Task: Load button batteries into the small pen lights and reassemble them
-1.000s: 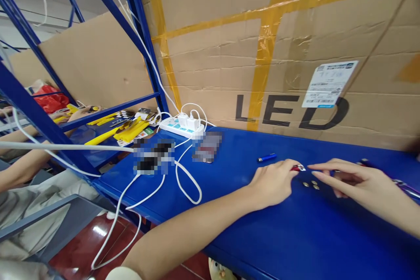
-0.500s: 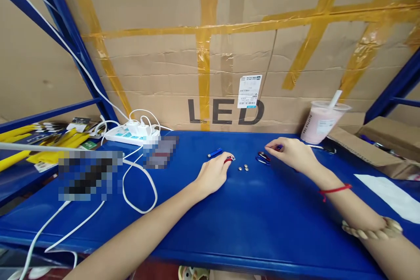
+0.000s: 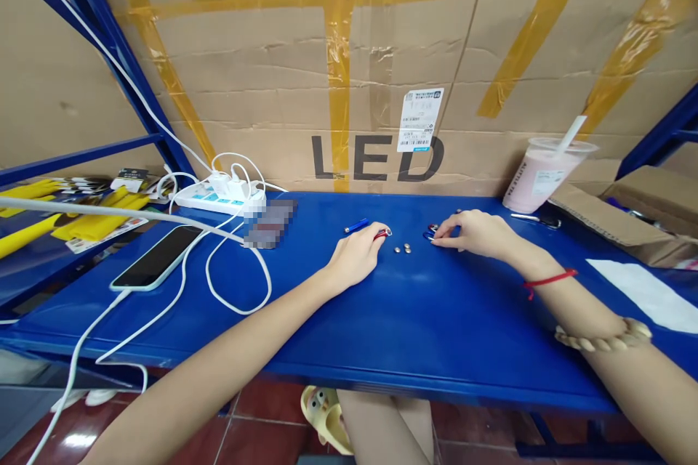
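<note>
My left hand rests on the blue tabletop, its fingers closed around a small red tube with a shiny metal end. Just behind that hand lies a slim blue tube. Three small silver discs, like button cells, sit between my hands. On the right, my right hand has thumb and fingers pinched at a small blue loop-shaped clip. A dark red piece shows beside the clip, partly hidden by the fingers.
A pink drink cup with a straw stands at the back right, near a black-and-silver item and white paper. A power strip, looping white cables and a phone occupy the left. Cardboard walls the back.
My right hand has come down to the small clips and its fingertips now meet the blue one. The left hand keeps its hold on the red tube. The view has tilted downward.
</note>
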